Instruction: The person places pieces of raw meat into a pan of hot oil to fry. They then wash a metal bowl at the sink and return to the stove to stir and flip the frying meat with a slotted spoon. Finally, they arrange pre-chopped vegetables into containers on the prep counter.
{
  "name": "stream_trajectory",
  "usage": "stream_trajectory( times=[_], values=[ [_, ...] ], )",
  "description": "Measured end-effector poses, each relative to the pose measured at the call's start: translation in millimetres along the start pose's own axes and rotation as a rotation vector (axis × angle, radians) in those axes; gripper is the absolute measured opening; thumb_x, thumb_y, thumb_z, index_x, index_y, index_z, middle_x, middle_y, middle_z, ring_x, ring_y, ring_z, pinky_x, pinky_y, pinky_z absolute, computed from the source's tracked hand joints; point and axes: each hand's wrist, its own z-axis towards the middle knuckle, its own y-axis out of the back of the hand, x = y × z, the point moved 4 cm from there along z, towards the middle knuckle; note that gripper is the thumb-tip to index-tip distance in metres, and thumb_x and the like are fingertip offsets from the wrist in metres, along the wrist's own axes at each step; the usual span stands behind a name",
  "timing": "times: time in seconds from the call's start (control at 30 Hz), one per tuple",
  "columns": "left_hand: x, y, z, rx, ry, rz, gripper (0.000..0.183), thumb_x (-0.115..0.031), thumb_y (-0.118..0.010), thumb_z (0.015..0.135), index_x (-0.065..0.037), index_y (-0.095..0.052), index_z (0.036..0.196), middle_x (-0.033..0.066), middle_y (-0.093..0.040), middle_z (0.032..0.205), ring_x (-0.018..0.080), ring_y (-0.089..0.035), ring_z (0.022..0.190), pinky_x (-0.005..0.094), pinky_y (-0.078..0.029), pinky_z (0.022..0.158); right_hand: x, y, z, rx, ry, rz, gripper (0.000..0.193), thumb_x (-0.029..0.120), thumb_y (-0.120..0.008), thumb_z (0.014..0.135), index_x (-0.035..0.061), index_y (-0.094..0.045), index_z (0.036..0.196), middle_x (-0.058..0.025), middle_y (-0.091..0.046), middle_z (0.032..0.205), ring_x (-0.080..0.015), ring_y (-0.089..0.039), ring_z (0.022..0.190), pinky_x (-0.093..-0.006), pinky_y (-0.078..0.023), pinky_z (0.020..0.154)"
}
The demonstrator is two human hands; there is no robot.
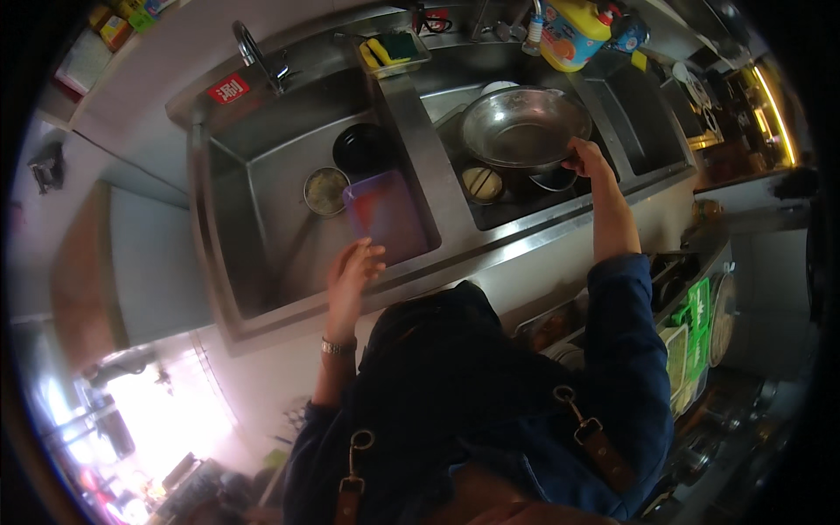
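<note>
A wide, shiny metal basin (pixel 523 129) is tilted above the dishes in the middle sink. My right hand (pixel 586 157) grips its near right rim with thumb and fingers. Over the near edge of the left sink hangs my left hand (pixel 357 267), slightly blurred, its fingers loosely bent and apart with nothing in them. Closest to that hand is a translucent purple plastic tub (pixel 398 229) with a reddish patch. Behind the tub lie a round black dish (pixel 359 147) and the sink's drain strainer (pixel 325 192), which has pale scraps in it.
A pale bowl with chopsticks (pixel 482 185) sits in the middle sink (pixel 494 217). At the back stand a faucet (pixel 254 54), a holder with yellow and green sponges (pixel 389 52) and a large yellow detergent bottle (pixel 573 35). Another sink (pixel 634 114) adjoins on the right.
</note>
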Motion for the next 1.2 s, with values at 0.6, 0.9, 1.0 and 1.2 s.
stream_trajectory(
  times=[0.6, 0.9, 1.0, 1.2],
  values=[
    [20.4, -263.3, 159.6, -0.11, 0.05, 0.084, 0.035, -0.027, -0.052, 0.09, -0.004, -0.053, 0.116, 0.0088, -0.064, 0.098, 0.013, -0.06, 0.077, 0.0237, -0.046, 0.068, 187.3, -53.0, 220.2, 0.245, 1.131, -0.625, 0.05, 0.048, -0.059, 0.08, -0.0007, -0.061, 0.091, -0.0217, -0.064, 0.08, -0.0357, -0.063, 0.077, -0.0432, -0.048, 0.07],
    [40.0, -321.2, 251.7, 0.057, 0.164, -0.108, 0.035, -0.026, -0.049, 0.092, -0.004, -0.051, 0.119, 0.0125, -0.062, 0.106, 0.0177, -0.061, 0.086, 0.0274, -0.048, 0.076, 220.2, -140.7, 311.2, 0.459, 1.042, -0.502, 0.047, 0.025, -0.054, 0.088, 0.0085, -0.041, 0.13, -0.0179, -0.054, 0.117, -0.03, -0.056, 0.1, -0.0358, -0.044, 0.084],
    [53.1, -340.7, 285.2, 0.143, 0.217, -0.266, 0.034, -0.023, -0.045, 0.094, -0.001, -0.05, 0.119, 0.0161, -0.059, 0.111, 0.0219, -0.059, 0.094, 0.0307, -0.048, 0.081, 175.4, -124.8, 297.5, 0.43, 1.079, -0.697, 0.044, 0.04, -0.053, 0.082, 0.0061, -0.055, 0.11, -0.0252, -0.055, 0.112, -0.0416, -0.051, 0.103, -0.0434, -0.042, 0.087],
    [73.6, -373.4, 352.4, 0.105, 0.365, -0.474, 0.033, -0.018, -0.042, 0.095, 0.003, -0.045, 0.12, 0.0205, -0.053, 0.117, 0.029, -0.056, 0.1, 0.0357, -0.048, 0.085, 204.8, -100.5, 258.2, 0.202, 1.526, -0.562, 0.043, 0.019, -0.055, 0.083, 0.0052, -0.047, 0.123, -0.0233, -0.049, 0.121, -0.0387, -0.049, 0.109, -0.0402, -0.042, 0.09]
  ],
)
